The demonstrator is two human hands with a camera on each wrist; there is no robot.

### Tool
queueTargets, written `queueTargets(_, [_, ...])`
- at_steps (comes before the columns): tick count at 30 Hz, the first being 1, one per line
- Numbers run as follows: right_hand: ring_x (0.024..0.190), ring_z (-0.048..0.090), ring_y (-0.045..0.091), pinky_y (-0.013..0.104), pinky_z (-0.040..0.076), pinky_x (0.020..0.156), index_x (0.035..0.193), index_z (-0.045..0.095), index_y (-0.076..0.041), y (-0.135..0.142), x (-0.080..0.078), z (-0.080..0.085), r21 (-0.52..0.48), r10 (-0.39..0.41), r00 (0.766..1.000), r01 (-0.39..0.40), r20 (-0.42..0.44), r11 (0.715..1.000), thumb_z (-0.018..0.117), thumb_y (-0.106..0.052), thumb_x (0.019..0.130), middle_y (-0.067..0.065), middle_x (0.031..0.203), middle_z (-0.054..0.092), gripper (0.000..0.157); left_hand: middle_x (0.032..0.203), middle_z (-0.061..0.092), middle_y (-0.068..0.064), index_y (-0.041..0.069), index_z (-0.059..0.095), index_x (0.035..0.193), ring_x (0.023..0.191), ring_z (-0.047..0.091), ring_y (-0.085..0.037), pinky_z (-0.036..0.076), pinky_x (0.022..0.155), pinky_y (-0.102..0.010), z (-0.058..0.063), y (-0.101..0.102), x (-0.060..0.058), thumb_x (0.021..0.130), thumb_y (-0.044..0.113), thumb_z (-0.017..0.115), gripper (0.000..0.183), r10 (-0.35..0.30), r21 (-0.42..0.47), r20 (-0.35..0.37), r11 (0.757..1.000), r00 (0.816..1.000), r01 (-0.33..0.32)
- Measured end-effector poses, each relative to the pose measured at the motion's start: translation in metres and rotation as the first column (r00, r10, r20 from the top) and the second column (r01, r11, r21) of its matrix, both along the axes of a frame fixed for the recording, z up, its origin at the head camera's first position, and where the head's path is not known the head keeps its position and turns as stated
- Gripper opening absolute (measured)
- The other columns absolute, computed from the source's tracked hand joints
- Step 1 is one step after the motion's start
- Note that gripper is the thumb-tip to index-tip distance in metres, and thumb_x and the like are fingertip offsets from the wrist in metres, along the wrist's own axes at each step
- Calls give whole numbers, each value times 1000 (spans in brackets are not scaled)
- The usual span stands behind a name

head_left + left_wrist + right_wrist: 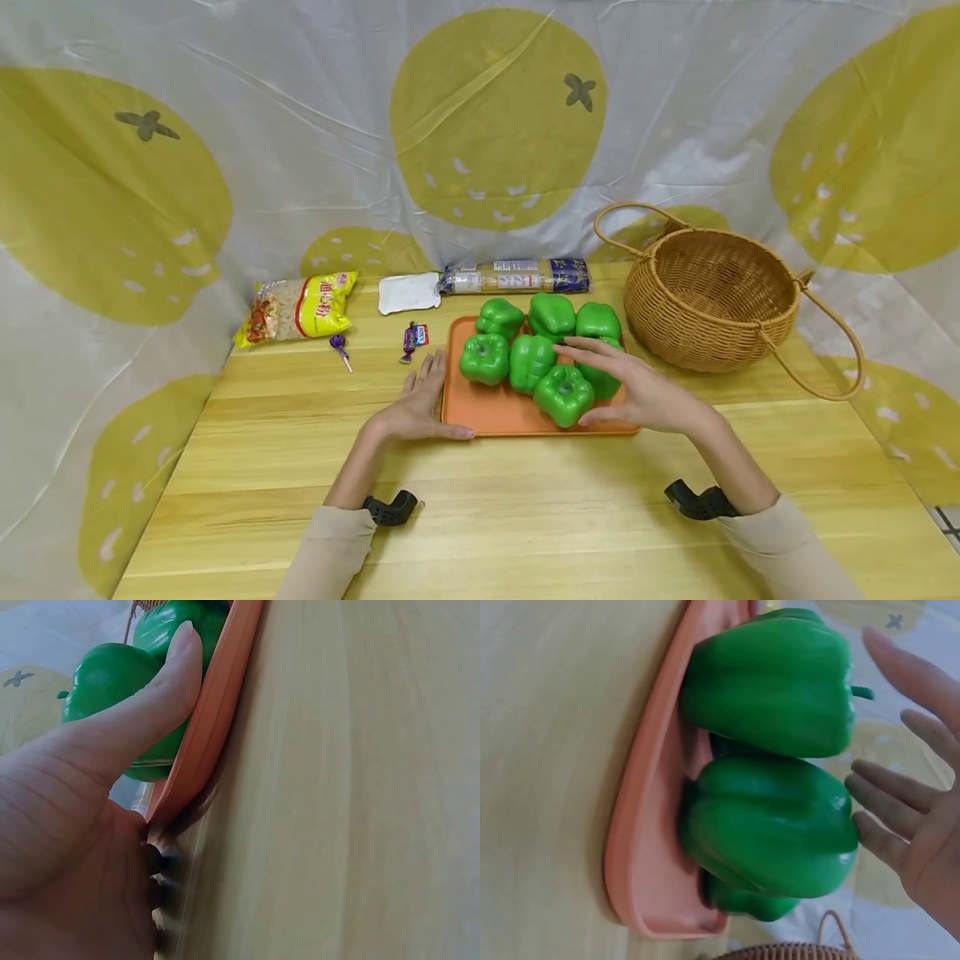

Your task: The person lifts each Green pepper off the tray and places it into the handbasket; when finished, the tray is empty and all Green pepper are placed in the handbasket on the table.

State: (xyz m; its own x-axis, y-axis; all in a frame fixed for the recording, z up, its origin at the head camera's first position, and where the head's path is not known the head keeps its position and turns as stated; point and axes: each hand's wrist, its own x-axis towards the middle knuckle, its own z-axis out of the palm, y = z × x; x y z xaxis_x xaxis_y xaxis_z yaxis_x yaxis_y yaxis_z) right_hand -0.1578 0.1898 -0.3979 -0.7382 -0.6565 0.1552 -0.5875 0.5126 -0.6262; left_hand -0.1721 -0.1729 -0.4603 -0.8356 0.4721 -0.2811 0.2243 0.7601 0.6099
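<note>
An orange tray [487, 412] on the wooden table carries several green bell peppers [483, 359]. My left hand [416, 407] lies along the tray's left side, fingers extended. Its thumb reaches over the front left corner, and in the left wrist view the thumb [154, 701] overlaps the rim near a pepper [112, 679]. Over the tray's right side, my right hand [641, 390] spreads its fingers above the peppers, thumb beside the front bell pepper [564, 395]. In the right wrist view its fingertips come right up to a pepper [772, 825], with nothing held.
A wicker basket [705, 333] with two handles stands right of the tray. Behind the tray lie a long pasta pack [517, 277] and a white packet [408, 293]. To the left are a yellow bag [300, 308], a purple lollipop [339, 343] and wrapped candy [412, 337].
</note>
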Motion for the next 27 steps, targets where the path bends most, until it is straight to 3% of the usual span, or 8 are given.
queueTargets(9, [136, 40, 28, 54, 40, 105, 142, 49, -28, -9, -4, -3, 107, 16, 999, -12, -31, 994, 86, -23, 71, 4, 146, 46, 80, 160, -19, -17, 4, -16, 152, 149, -19, -33, -12, 119, -56, 1, -1, 0, 70, 59, 78, 137, -7, -5, 7, 1000, 1000, 7])
queueTargets(16, [128, 46, 22, 51, 33, 109, 133, 60, -28, -17, -11, -1, 179, 59, 993, -39, -104, 983, 87, -30, 68, 1, 136, 55, 70, 160, -19, -17, 4, -17, 152, 149, -18, -34, -12, 119, -57, 0, -1, -1, 69, 58, 79, 137, -6, 1, 0, 1000, 1000, 6])
queueTargets(27, [117, 49, 15, 43, 39, 100, 128, 63, -34, -25, -17, 5, 225, 126, 990, -108, -69, 968, 86, -38, 66, -7, 122, 56, 66, 161, -19, -17, 4, -16, 152, 149, -18, -33, -12, 119, -57, -2, 0, -1, 69, 59, 79, 137, -1, -1, -12, 1000, 1000, 1])
